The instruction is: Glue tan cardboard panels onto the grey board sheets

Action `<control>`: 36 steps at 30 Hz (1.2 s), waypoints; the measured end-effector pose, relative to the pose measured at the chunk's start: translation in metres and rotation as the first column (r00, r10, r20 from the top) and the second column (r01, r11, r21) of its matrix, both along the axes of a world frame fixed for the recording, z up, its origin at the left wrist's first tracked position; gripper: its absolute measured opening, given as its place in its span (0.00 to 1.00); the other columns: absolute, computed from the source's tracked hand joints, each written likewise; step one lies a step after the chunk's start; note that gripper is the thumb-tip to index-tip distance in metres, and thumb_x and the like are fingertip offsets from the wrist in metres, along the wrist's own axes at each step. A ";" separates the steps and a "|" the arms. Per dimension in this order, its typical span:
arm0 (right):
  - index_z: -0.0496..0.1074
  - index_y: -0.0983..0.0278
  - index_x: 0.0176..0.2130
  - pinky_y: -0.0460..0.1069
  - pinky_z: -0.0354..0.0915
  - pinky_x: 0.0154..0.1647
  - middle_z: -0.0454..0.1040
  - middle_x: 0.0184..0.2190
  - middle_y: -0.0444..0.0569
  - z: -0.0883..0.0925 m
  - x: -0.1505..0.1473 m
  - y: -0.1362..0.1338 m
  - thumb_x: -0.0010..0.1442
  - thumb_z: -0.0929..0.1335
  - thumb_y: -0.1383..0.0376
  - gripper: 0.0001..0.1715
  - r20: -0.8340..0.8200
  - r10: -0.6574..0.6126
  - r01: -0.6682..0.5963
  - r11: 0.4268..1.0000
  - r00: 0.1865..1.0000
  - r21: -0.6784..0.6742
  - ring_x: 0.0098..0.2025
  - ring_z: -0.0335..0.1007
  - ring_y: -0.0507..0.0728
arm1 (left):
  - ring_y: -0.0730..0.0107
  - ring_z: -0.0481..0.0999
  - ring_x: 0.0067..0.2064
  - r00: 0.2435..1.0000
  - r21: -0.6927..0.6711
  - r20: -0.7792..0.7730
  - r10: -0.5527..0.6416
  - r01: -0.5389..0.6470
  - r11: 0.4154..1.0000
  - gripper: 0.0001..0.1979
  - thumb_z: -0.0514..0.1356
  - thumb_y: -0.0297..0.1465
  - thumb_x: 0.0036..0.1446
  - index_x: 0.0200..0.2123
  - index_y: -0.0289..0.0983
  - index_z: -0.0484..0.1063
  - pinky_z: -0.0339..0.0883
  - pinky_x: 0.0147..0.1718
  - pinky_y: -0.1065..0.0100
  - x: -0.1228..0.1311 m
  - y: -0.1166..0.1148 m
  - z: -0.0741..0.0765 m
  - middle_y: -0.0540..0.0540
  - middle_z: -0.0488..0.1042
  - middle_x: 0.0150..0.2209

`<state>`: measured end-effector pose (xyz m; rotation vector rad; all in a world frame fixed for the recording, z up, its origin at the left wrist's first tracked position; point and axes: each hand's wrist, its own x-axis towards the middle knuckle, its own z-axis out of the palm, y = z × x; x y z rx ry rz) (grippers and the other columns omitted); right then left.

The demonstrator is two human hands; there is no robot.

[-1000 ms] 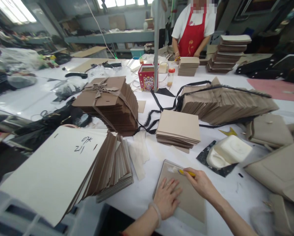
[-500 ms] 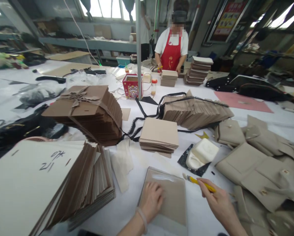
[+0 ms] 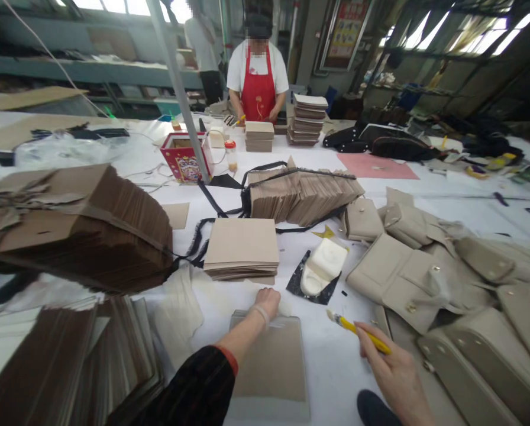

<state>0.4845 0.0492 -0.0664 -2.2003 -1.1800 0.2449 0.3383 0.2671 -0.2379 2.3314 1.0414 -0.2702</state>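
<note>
My right hand (image 3: 391,361) grips a brush (image 3: 366,336) by its yellow handle, pale bristles pointing left above the white tabletop. My left hand (image 3: 267,302) is at the far edge of a flat taupe panel (image 3: 271,361), fingers curled; their tips and anything in them are hidden. The panel lies on a slightly larger flat sheet (image 3: 269,411). Just beyond my left hand sits a stack of beige rectangular pieces (image 3: 242,241). A white cut-open container (image 3: 323,266) stands on a black scrap (image 3: 296,277), ahead of the brush.
Taupe bags (image 3: 393,272) pile up on the right. At left are a tied brown stack (image 3: 127,219) and leaning boards (image 3: 70,361). A metal pole (image 3: 180,89) rises by a red box (image 3: 183,157). Across the table a person in a red apron (image 3: 258,89) works.
My left hand has moved forward from the middle of the panel to its far edge. The view has swung right; my right hand keeps hold of the brush.
</note>
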 end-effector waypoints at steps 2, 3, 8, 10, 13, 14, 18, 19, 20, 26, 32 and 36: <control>0.77 0.64 0.42 0.43 0.62 0.23 0.71 0.21 0.44 0.001 0.005 0.007 0.61 0.64 0.46 0.26 0.003 0.000 0.000 1.000 1.000 -0.005 0.21 0.65 0.51 | 0.61 0.74 0.50 1.000 0.005 0.004 -0.012 0.012 1.000 0.13 0.60 0.36 0.62 0.43 0.32 0.73 0.67 0.52 0.53 0.002 0.001 -0.004 0.41 0.76 0.46; 0.77 0.63 0.43 0.43 0.63 0.25 0.72 0.22 0.44 0.001 0.008 0.011 0.62 0.64 0.47 0.26 0.003 0.006 -0.006 1.000 1.000 -0.013 0.22 0.66 0.51 | 0.61 0.74 0.50 1.000 0.011 0.012 -0.011 0.011 1.000 0.13 0.60 0.36 0.62 0.44 0.32 0.73 0.67 0.52 0.53 0.002 0.001 -0.004 0.41 0.76 0.46; 0.77 0.62 0.44 0.45 0.65 0.34 0.78 0.30 0.47 -0.006 0.022 0.043 0.64 0.62 0.50 0.23 -0.026 0.106 -0.107 0.993 0.994 -0.053 0.30 0.73 0.54 | 0.58 0.77 0.45 0.991 0.000 0.119 0.059 -0.060 0.998 0.06 0.59 0.27 0.58 0.36 0.32 0.75 0.68 0.46 0.58 -0.007 0.010 -0.004 0.39 0.78 0.39; 0.77 0.61 0.43 0.47 0.65 0.37 0.80 0.35 0.48 -0.011 0.028 0.062 0.64 0.62 0.51 0.22 -0.037 0.156 -0.158 0.984 0.987 -0.078 0.34 0.75 0.56 | 0.58 0.78 0.42 0.975 -0.023 0.196 0.102 -0.099 0.995 0.07 0.56 0.25 0.55 0.32 0.34 0.75 0.68 0.43 0.61 -0.015 0.013 -0.001 0.40 0.78 0.35; 0.78 0.61 0.41 0.49 0.64 0.39 0.80 0.36 0.50 -0.026 0.037 0.095 0.62 0.63 0.53 0.19 -0.091 0.193 -0.203 0.971 0.977 -0.128 0.36 0.75 0.59 | 0.61 0.77 0.45 0.924 -0.052 0.352 0.151 -0.142 0.988 0.08 0.54 0.26 0.56 0.31 0.37 0.73 0.66 0.47 0.64 -0.030 0.014 0.009 0.43 0.78 0.38; 0.78 0.61 0.40 0.50 0.63 0.39 0.80 0.36 0.50 -0.033 0.040 0.105 0.61 0.64 0.53 0.18 -0.119 0.191 -0.207 0.968 0.974 -0.140 0.36 0.74 0.59 | 0.62 0.75 0.48 0.899 -0.061 0.406 0.165 -0.153 0.986 0.08 0.53 0.26 0.56 0.32 0.38 0.73 0.65 0.50 0.64 -0.035 0.013 0.013 0.43 0.78 0.41; 0.78 0.63 0.36 0.52 0.64 0.38 0.80 0.30 0.51 -0.068 0.053 0.131 0.56 0.66 0.54 0.18 -0.233 0.122 -0.157 0.978 0.965 -0.136 0.32 0.73 0.59 | 0.64 0.72 0.54 0.799 -0.149 0.557 0.225 -0.170 0.974 0.07 0.50 0.27 0.56 0.33 0.39 0.68 0.65 0.51 0.65 -0.052 0.011 0.035 0.44 0.76 0.49; 0.78 0.64 0.37 0.52 0.64 0.37 0.79 0.28 0.50 -0.076 0.056 0.132 0.56 0.66 0.53 0.19 -0.264 0.091 -0.129 0.983 0.960 -0.130 0.30 0.73 0.59 | 0.63 0.73 0.53 0.754 -0.229 0.597 0.274 -0.166 0.959 0.06 0.50 0.28 0.55 0.31 0.39 0.66 0.67 0.49 0.65 -0.054 0.011 0.040 0.44 0.77 0.47; 0.77 0.65 0.39 0.52 0.65 0.36 0.78 0.27 0.50 -0.084 0.060 0.129 0.55 0.67 0.52 0.21 -0.298 0.054 -0.094 0.988 0.953 -0.121 0.29 0.73 0.59 | 0.62 0.74 0.52 0.694 -0.330 0.635 0.339 -0.153 0.932 0.04 0.50 0.28 0.54 0.30 0.40 0.64 0.68 0.46 0.65 -0.056 0.010 0.046 0.43 0.78 0.45; 0.73 0.70 0.46 0.54 0.69 0.33 0.77 0.29 0.52 -0.093 0.047 0.076 0.50 0.68 0.47 0.34 -0.458 -0.218 0.190 0.976 0.862 -0.106 0.28 0.72 0.58 | 0.65 0.71 0.37 0.441 -0.651 0.693 0.571 0.041 0.758 0.03 0.53 0.31 0.46 0.26 0.40 0.59 0.65 0.48 0.61 -0.058 0.005 0.075 0.50 0.69 0.26; 0.71 0.61 0.55 0.51 0.68 0.37 0.71 0.52 0.56 -0.046 -0.036 0.050 0.60 0.66 0.44 0.32 -0.878 0.042 0.002 0.999 0.477 0.049 0.39 0.72 0.56 | 0.67 0.67 0.37 0.596 -0.632 0.689 0.412 0.216 0.744 0.03 0.53 0.30 0.46 0.28 0.38 0.62 0.62 0.38 0.69 -0.066 -0.024 0.094 0.49 0.68 0.31; 0.71 0.61 0.55 0.50 0.66 0.37 0.73 0.49 0.54 -0.047 -0.062 0.049 0.54 0.72 0.48 0.34 -0.873 0.099 -0.085 0.994 0.478 0.066 0.38 0.68 0.55 | 0.70 0.65 0.32 0.706 -0.570 0.644 0.296 0.185 0.800 0.01 0.53 0.28 0.48 0.27 0.38 0.64 0.57 0.33 0.70 -0.073 -0.048 0.094 0.51 0.66 0.27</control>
